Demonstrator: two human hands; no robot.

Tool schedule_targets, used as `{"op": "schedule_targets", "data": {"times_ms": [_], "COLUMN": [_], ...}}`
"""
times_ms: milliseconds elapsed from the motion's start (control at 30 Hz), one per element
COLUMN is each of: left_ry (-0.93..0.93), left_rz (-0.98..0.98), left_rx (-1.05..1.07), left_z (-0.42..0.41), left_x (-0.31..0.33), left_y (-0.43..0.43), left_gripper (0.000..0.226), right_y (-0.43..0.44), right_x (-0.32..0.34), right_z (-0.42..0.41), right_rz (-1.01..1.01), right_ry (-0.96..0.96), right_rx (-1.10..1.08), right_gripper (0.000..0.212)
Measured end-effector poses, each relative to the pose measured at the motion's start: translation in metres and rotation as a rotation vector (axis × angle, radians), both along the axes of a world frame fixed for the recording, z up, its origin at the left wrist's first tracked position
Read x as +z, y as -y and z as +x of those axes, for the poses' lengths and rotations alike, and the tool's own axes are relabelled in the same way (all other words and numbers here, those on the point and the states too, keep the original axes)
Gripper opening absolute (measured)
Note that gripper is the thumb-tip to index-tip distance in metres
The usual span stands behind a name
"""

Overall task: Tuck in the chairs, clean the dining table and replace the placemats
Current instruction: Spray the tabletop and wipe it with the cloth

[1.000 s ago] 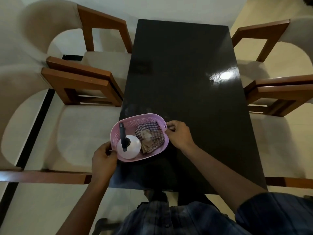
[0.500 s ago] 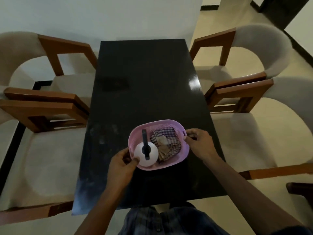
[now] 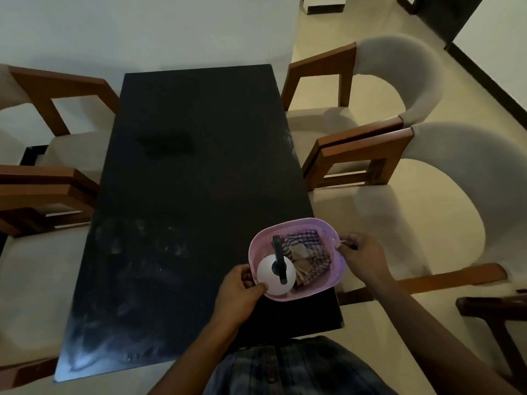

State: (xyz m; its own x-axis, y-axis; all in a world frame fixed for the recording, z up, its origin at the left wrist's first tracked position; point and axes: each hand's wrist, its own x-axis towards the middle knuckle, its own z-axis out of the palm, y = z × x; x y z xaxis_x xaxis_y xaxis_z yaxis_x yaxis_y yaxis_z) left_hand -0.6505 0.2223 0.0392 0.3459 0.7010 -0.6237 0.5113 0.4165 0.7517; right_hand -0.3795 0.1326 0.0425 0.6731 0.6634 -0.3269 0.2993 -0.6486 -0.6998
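Your left grip [image 3: 239,292] is curled round the near left rim of the pink basket [image 3: 338,270], thumb over the edge just beside the white spray bottle [image 3: 271,277] standing inside. Your right grip [image 3: 363,258] pinches the rim on the opposite side. A checked cloth [image 3: 309,252] lies crumpled next to the bottle. The basket is at the near right corner of the black desk [image 3: 185,166], jutting past its right edge. I cannot tell whether it rests on the top or is lifted. Pale smears mark the desk's near left part, and the near right chair [image 3: 445,201] stands beside it, seat showing.
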Motion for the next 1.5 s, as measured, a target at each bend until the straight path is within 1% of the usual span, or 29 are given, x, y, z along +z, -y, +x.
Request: {"op": "schedule_targets", "data": {"times_ms": [67,167,233,267,333,367,400,433,500,533,567,600,700,833,867,900,1000,1033,1067,1100,1133,1167,1200,1233,1267,1333,1400,1433,1500], "left_ry": [-0.009,-0.034,-0.05,-0.068,-0.126,-0.152,-0.177,-0.206,-0.27,-0.291,-0.298,-0.295,-0.281,-0.298,-0.293,-0.276,-0.15,-0.084,-0.005,0.084,0.179,0.266,0.33,0.358,0.369,0.397,0.412,0.406,0.376], "left_rz": [-0.005,-0.006,0.016,0.057,0.213,0.306,0.401,0.487,0.618,0.653,0.664,0.659,0.649,0.661,0.658,0.659,0.657,0.63,0.586,0.537,0.49,0.452,0.433,0.434,0.445,0.469,0.481,0.499,0.527], "left_rx": [0.017,0.023,0.001,-0.023,-0.104,-0.157,-0.217,-0.277,-0.386,-0.422,-0.435,-0.427,-0.368,-0.344,-0.332,-0.31,-0.198,-0.157,-0.111,-0.058,0.011,0.086,0.153,0.215,0.274,0.366,0.434,0.464,0.503], "left_z": [0.005,0.007,0.007,0.006,0.006,0.007,0.011,0.015,0.027,0.033,0.037,0.04,0.048,0.057,0.058,0.06,0.062,0.061,0.059,0.056,0.052,0.047,0.041,0.033,0.026,0.007,-0.015,-0.025,-0.05], "left_x": [-0.004,-0.007,-0.005,-0.004,-0.005,-0.005,-0.006,-0.007,-0.015,-0.019,-0.022,-0.025,-0.03,-0.027,-0.024,-0.021,-0.002,0.007,0.017,0.029,0.041,0.052,0.062,0.07,0.077,0.086,0.093,0.094,0.093], "left_y": [0.003,0.004,0.005,0.005,0.007,0.006,0.005,0.004,-0.001,-0.003,-0.004,-0.004,0.0,0.005,0.006,0.007,0.011,0.012,0.013,0.012,0.012,0.012,0.012,0.012,0.011,0.007,-0.001,-0.004,-0.013], "left_gripper": [0.045,0.046,0.05,0.058,0.091,0.109,0.12,0.125,0.122,0.117,0.111,0.106,0.096,0.089,0.086,0.083,0.072,0.066,0.058,0.05,0.047,0.05,0.055,0.057,0.056,0.044,0.036,0.034,0.026], "right_y": [0.003,0.005,0.007,0.009,0.008,0.005,0.0,-0.006,-0.022,-0.03,-0.036,-0.04,-0.044,-0.045,-0.047,-0.05,-0.058,-0.06,-0.06,-0.06,-0.06,-0.06,-0.06,-0.058,-0.055,-0.048,-0.045,-0.045,-0.048], "right_x": [-0.002,-0.004,-0.003,-0.003,0.003,0.007,0.013,0.02,0.024,0.022,0.017,0.008,-0.019,-0.042,-0.046,-0.049,-0.041,-0.038,-0.036,-0.032,-0.031,-0.027,-0.022,-0.008,0.006,0.042,0.071,0.083,0.095], "right_z": [0.004,0.009,0.009,0.008,0.003,-0.001,-0.007,-0.014,-0.026,-0.033,-0.037,-0.039,-0.045,-0.049,-0.049,-0.048,-0.047,-0.046,-0.043,-0.039,-0.036,-0.033,-0.031,-0.029,-0.027,-0.029,-0.035,-0.041,-0.058], "right_rz": [0.003,-0.002,-0.018,-0.041,-0.089,-0.11,-0.147,-0.204,-0.337,-0.394,-0.435,-0.463,-0.543,-0.565,-0.57,-0.549,-0.464,-0.46,-0.463,-0.47,-0.483,-0.507,-0.495,-0.466,-0.422,-0.354,-0.228,-0.152,-0.061], "right_ry": [-0.012,-0.035,0.007,0.07,0.228,0.273,0.284,0.274,0.276,0.287,0.305,0.325,0.382,0.426,0.427,0.431,0.462,0.475,0.457,0.433,0.393,0.36,0.33,0.315,0.286,0.163,-0.056,-0.208,-0.507], "right_rx": [0.004,0.049,0.102,0.118,0.189,0.278,0.399,0.54,0.798,0.871,0.899,0.903,0.904,0.844,0.846,0.854,0.891,0.9,0.898,0.88,0.839,0.785,0.735,0.689,0.638,0.553,0.442,0.355,0.168], "right_gripper": [0.013,0.017,0.021,0.025,0.037,0.041,0.042,0.041,0.039,0.044,0.052,0.059,0.067,0.081,0.08,0.075,0.045,0.038,0.036,0.038,0.043,0.045,0.04,0.029,0.018,0.011,0.005,0.006,0.008]}}
